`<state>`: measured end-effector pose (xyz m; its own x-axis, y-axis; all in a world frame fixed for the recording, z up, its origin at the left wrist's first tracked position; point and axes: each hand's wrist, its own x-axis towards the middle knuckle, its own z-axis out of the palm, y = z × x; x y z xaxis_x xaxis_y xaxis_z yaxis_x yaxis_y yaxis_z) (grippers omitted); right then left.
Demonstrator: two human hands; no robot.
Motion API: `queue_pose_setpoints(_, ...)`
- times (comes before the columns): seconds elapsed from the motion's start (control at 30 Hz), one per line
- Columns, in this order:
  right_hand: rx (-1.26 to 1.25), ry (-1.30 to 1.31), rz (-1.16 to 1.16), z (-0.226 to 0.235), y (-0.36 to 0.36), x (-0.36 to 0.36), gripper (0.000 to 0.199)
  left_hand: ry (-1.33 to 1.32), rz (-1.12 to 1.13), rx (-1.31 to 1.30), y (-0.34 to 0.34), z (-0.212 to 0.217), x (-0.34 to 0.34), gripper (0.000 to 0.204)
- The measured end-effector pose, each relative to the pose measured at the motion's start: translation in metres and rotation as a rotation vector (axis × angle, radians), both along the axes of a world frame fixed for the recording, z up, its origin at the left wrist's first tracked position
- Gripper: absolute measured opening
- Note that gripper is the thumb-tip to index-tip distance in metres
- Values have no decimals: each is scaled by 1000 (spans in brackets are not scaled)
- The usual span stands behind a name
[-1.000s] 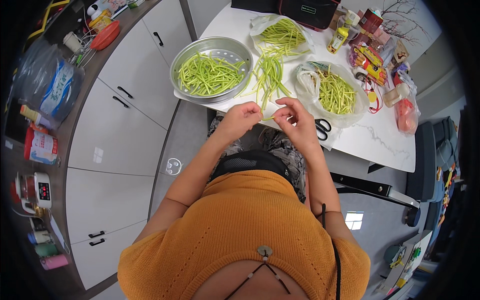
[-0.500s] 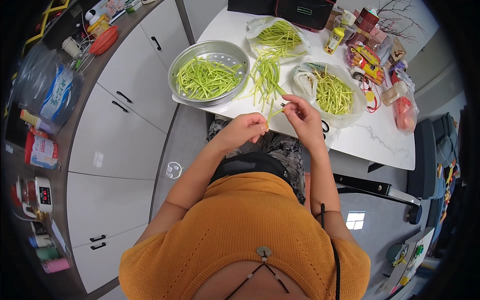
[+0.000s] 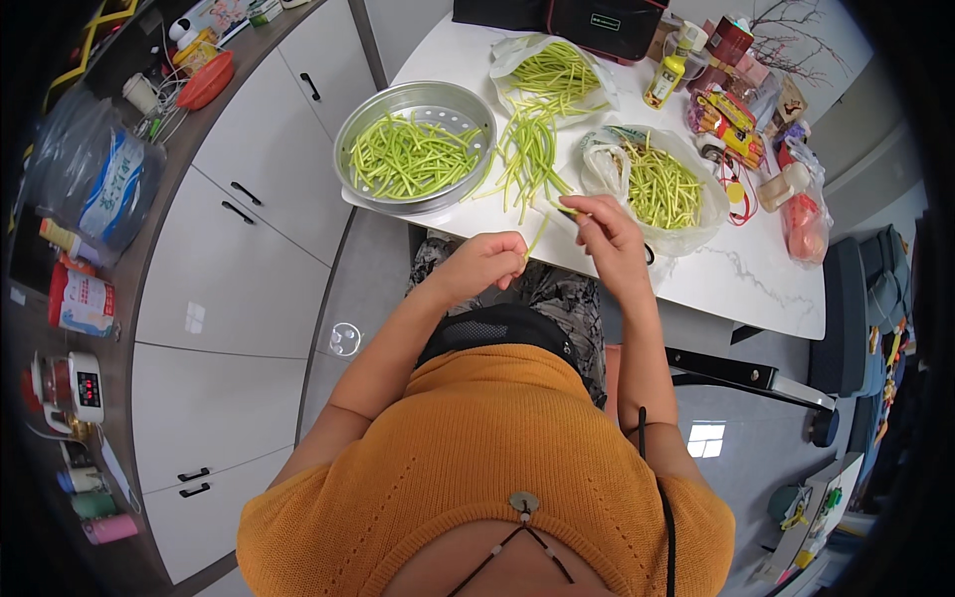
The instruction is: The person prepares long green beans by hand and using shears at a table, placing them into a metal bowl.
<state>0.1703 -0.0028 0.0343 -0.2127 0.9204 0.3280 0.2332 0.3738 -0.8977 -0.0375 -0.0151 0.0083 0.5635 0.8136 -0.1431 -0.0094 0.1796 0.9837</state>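
My left hand (image 3: 489, 264) is closed around a short green stem (image 3: 538, 237), one end of which sticks up past the fingers. To its right, my right hand (image 3: 607, 239) grips what looks like a small knife (image 3: 564, 211) with a dark handle; its pale blade is hard to make out against the table. Just beyond my hands lies a loose pile of long green stems (image 3: 527, 154). A perforated metal steamer pot (image 3: 343, 164) at the left holds many cut stems (image 3: 413, 157). On the right, a plastic bag (image 3: 597, 164) holds short, paler pieces (image 3: 665, 189).
Another bag (image 3: 507, 52) of long stems lies at the back of the white table (image 3: 776, 289). A black loop handle (image 3: 648, 254) shows by my right wrist. A yellow bottle (image 3: 665, 80), snack packs (image 3: 731, 124) and a black case (image 3: 607, 25) stand behind. White cabinets (image 3: 229, 269) run along the left.
My hands have moved apart, with the right one shifting slightly right. The stem that reached toward my right hand now shows only at my left hand.
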Motion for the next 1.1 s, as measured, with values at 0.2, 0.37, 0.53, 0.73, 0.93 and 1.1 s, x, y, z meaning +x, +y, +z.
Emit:
queue_pose_setpoints(0.2, -408, 229, 209, -3, -5, -9, 21, 16, -24, 51, -1, -5, 1, 8)
queue_pose_setpoints(0.37, -306, 139, 92, -6, -4, -10, 21, 91, 46, 103, -2, -5, 0, 8)
queue_pose_setpoints(0.53, -282, 138, 121, -9, -3, -11, 17, 120, 207, 418, -1, -12, 5, 14)
queue_pose_setpoints(0.73, -222, 203, 76, -12, -5, -22, 14, -105, 229, 135, -2, -4, 8, 15)
queue_pose_setpoints(0.93, -169, 117, 18, -9, -6, -27, 8, -89, 234, 106, -1, -8, 6, 12)
queue_pose_setpoints(1.1, 115, -92, -60, -4, -6, -26, 8, -151, 296, 14, 0, -5, 3, 12)
